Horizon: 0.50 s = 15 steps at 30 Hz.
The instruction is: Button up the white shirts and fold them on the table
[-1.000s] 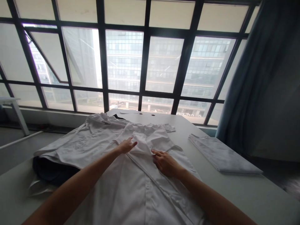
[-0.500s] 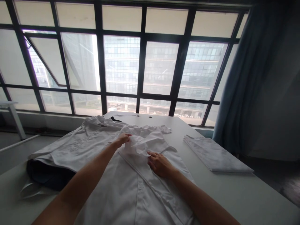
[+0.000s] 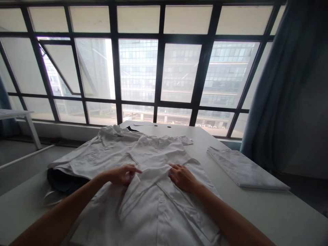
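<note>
A white shirt (image 3: 153, 201) with a button strip down its middle lies spread over the table in front of me. My left hand (image 3: 124, 174) pinches a raised fold of the shirt, left of the button strip. To the right, my right hand (image 3: 182, 177) rests on the fabric, its fingers bent against a crease. Both sleeves appear to lie folded across the shirt front. Beside it on the left is another white garment (image 3: 87, 157), with dark cloth (image 3: 65, 182) showing under its near edge.
On the right side of the white table (image 3: 238, 212) lies a folded white cloth (image 3: 246, 171). Clear plastic (image 3: 52, 198) sits near the dark cloth. A second table (image 3: 32, 130) stands at the far left. Windows and a blue curtain (image 3: 266, 102) are behind.
My left hand has moved nearer and to the left, drawing the fabric with it. The thin bunched cloth between my hands now lies flatter. The view has shifted slightly.
</note>
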Each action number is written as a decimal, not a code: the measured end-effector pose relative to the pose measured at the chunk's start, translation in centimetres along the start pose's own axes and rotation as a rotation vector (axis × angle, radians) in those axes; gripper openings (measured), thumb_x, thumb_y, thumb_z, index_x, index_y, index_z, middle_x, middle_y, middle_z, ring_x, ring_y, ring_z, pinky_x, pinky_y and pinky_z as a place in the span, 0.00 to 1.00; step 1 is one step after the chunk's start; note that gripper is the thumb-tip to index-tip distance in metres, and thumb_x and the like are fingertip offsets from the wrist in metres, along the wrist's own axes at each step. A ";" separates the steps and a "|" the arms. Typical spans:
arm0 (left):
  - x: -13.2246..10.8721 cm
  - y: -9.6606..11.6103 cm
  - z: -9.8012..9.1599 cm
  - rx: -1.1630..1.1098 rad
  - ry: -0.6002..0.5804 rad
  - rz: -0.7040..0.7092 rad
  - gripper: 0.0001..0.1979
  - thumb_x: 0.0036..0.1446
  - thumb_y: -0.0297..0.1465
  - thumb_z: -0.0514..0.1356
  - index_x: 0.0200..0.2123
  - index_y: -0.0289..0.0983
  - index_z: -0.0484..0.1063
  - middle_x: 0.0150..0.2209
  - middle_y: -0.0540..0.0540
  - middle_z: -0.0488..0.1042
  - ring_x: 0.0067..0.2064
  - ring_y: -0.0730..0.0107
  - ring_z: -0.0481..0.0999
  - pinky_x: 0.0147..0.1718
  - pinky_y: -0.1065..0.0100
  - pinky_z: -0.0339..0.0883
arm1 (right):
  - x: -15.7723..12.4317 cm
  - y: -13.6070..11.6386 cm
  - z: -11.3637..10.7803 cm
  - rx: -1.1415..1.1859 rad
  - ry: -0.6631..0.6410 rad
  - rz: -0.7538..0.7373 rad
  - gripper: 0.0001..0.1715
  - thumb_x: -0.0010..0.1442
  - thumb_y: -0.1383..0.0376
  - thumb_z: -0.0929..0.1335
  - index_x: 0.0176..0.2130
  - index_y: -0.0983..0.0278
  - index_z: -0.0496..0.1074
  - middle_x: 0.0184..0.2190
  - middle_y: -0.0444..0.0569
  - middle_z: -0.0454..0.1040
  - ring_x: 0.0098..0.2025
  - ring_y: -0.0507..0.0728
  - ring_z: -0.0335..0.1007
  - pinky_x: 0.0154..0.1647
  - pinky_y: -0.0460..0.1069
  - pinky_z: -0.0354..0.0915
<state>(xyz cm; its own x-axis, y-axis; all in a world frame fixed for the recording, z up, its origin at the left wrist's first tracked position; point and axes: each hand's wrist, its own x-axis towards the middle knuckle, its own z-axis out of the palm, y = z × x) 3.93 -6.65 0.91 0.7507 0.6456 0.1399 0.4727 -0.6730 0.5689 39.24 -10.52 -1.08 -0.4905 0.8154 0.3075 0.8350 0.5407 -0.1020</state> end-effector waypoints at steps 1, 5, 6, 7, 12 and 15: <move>-0.2 0.7 0.0 0.068 -0.005 0.022 0.27 0.46 0.41 0.68 0.52 0.44 0.75 0.46 0.46 0.73 0.49 0.60 0.71 0.54 0.65 0.61 | 0.0 0.0 -0.1 -0.008 0.008 -0.013 0.22 0.63 0.63 0.64 0.54 0.66 0.72 0.59 0.57 0.69 0.59 0.63 0.64 0.59 0.59 0.60; -0.8 3.1 -1.3 0.088 -0.001 0.092 0.14 0.50 0.43 0.66 0.37 0.42 0.80 0.53 0.42 0.70 0.55 0.54 0.67 0.58 0.59 0.58 | 0.0 0.2 -0.7 -0.051 0.025 -0.047 0.20 0.62 0.65 0.64 0.51 0.65 0.75 0.56 0.55 0.72 0.58 0.63 0.65 0.58 0.59 0.60; -1.0 3.4 -1.8 0.029 -0.006 0.109 0.14 0.51 0.44 0.65 0.35 0.40 0.79 0.55 0.41 0.70 0.55 0.53 0.67 0.57 0.59 0.60 | 0.0 0.3 -0.9 -0.061 0.022 -0.055 0.20 0.61 0.66 0.64 0.50 0.65 0.75 0.55 0.54 0.73 0.58 0.63 0.66 0.58 0.59 0.60; -1.2 3.5 -2.3 -0.038 -0.013 0.125 0.15 0.52 0.45 0.64 0.33 0.39 0.78 0.55 0.40 0.70 0.54 0.53 0.68 0.55 0.59 0.62 | -0.1 0.3 -1.1 -0.068 0.019 -0.066 0.19 0.61 0.67 0.64 0.50 0.65 0.76 0.55 0.54 0.73 0.57 0.63 0.66 0.58 0.59 0.60; -2.2 3.2 -3.7 -0.297 -0.028 0.083 0.19 0.51 0.48 0.65 0.29 0.36 0.75 0.47 0.39 0.77 0.49 0.53 0.75 0.49 0.59 0.67 | -0.3 0.4 -1.9 -0.065 0.020 -0.118 0.19 0.60 0.67 0.63 0.48 0.64 0.77 0.52 0.55 0.75 0.56 0.62 0.68 0.57 0.58 0.60; -3.1 3.0 -4.4 -0.419 -0.194 0.054 0.20 0.47 0.47 0.68 0.31 0.35 0.76 0.43 0.39 0.79 0.47 0.55 0.77 0.48 0.59 0.68 | -0.4 0.4 -2.0 -0.028 -0.015 -0.088 0.17 0.59 0.67 0.63 0.42 0.64 0.79 0.48 0.55 0.77 0.52 0.62 0.71 0.56 0.56 0.61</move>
<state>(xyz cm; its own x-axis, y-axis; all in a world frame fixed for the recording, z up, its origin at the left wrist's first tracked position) 0.97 -9.03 5.74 0.8604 0.5074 0.0469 0.2332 -0.4738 0.8492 40.23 -11.07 0.68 -0.5659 0.7678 0.3003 0.7949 0.6048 -0.0484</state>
